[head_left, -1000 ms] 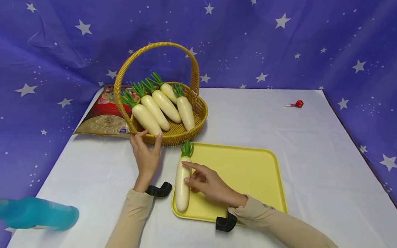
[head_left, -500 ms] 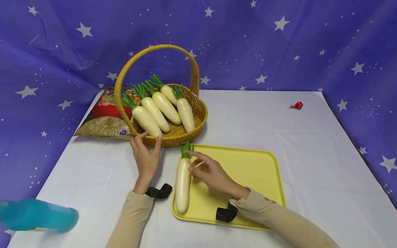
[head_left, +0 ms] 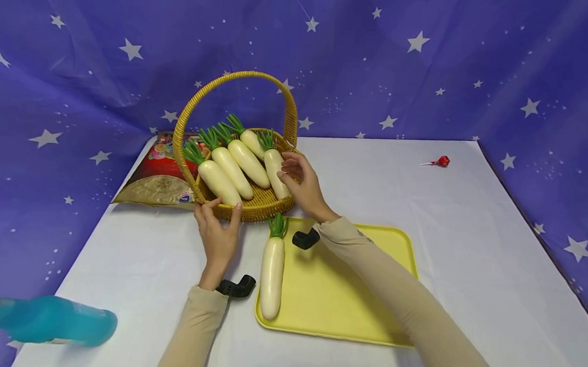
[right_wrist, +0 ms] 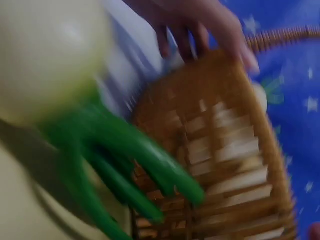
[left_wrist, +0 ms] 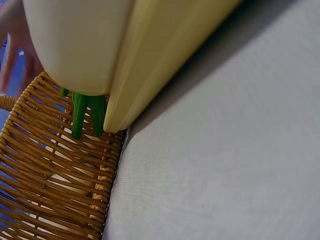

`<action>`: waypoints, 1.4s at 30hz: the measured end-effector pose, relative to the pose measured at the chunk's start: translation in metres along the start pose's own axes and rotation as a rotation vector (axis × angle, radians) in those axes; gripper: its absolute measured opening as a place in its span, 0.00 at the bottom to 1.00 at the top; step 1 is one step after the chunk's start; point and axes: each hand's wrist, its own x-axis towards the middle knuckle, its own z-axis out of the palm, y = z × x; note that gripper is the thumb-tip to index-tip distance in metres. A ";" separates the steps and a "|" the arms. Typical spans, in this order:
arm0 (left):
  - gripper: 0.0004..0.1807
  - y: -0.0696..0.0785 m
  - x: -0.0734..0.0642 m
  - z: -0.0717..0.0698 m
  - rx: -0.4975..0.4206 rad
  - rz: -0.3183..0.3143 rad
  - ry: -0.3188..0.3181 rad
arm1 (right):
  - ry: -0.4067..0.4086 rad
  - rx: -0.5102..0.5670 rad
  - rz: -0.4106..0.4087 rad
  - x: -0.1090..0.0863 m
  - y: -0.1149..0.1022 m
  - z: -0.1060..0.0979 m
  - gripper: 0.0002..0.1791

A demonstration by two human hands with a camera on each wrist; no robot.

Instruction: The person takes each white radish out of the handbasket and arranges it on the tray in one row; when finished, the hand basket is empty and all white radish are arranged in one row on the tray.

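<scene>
My left hand point(head_left: 218, 239) touches the front left rim of a wicker basket point(head_left: 263, 211), thumb and fingers spread. My right hand point(head_left: 304, 186) is at the basket's right side, with thumb and fingertips close to the rightmost white radish point(head_left: 274, 170). Its fingers look loosely bent and apart. Several white radishes with green tops lie in the basket. One more radish point(head_left: 272, 277) lies along the left side of a yellow tray point(head_left: 348, 290). Its green top point(right_wrist: 125, 150) looms large in the right wrist view. In the left wrist view, the right hand point(left_wrist: 20, 50) shows blurred at the upper left.
A red and gold bag point(head_left: 158, 178) lies behind the basket's left side. A bottle of blue liquid point(head_left: 53, 321) lies at the far left. Toward the back right sits a red lollipop point(head_left: 442, 161). The basket's tall handle point(head_left: 235, 76) arches above the radishes.
My right hand has moved from above the tray's radish up to the basket's right side, beside the rightmost radish. The left hand stays at the rim, and the tray's radish remains in place.
</scene>
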 end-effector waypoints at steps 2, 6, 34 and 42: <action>0.29 -0.001 -0.001 0.000 0.006 0.000 -0.006 | -0.027 -0.017 0.071 0.011 0.005 0.000 0.27; 0.28 -0.002 -0.001 0.000 0.011 0.004 0.005 | -0.104 -0.085 0.220 0.032 0.022 -0.001 0.34; 0.28 -0.003 -0.001 -0.001 0.030 0.007 -0.004 | -0.560 -0.327 0.567 0.070 0.028 -0.005 0.40; 0.28 -0.003 -0.001 -0.001 0.038 0.001 -0.012 | -0.536 -0.392 0.561 0.069 0.030 -0.003 0.40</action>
